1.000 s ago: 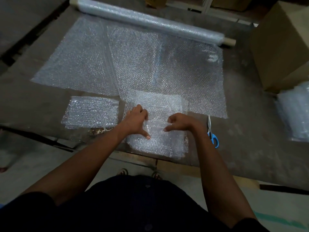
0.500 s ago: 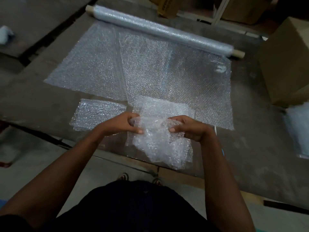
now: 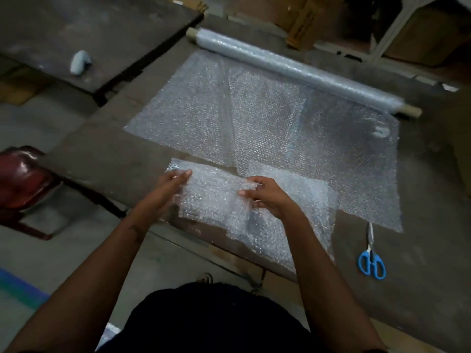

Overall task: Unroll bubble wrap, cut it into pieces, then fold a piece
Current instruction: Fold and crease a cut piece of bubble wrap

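A small folded piece of bubble wrap [image 3: 211,200] hangs between my hands just above the table's near edge. My right hand [image 3: 265,197] grips its right side with curled fingers. My left hand [image 3: 168,189] lies against its left edge with straight fingers. Beneath and to the right lies a stack of cut pieces [image 3: 311,197]. Further back, the unrolled sheet [image 3: 318,138] spreads out from the roll [image 3: 293,70], and a separate cut sheet [image 3: 183,115] lies to its left. Blue-handled scissors [image 3: 372,261] lie shut to the right.
The dark worktable [image 3: 420,289] runs on to the right. A red chair [image 3: 23,179] stands at the left. A second table carries a pale blue object [image 3: 79,62]. Cardboard boxes [image 3: 303,24] and a white frame stand behind the roll.
Both hands lifted the folded piece off the stack and carried it left. The left hand's fingers went from pinching to straight. My view shifted left, revealing the chair and second table.
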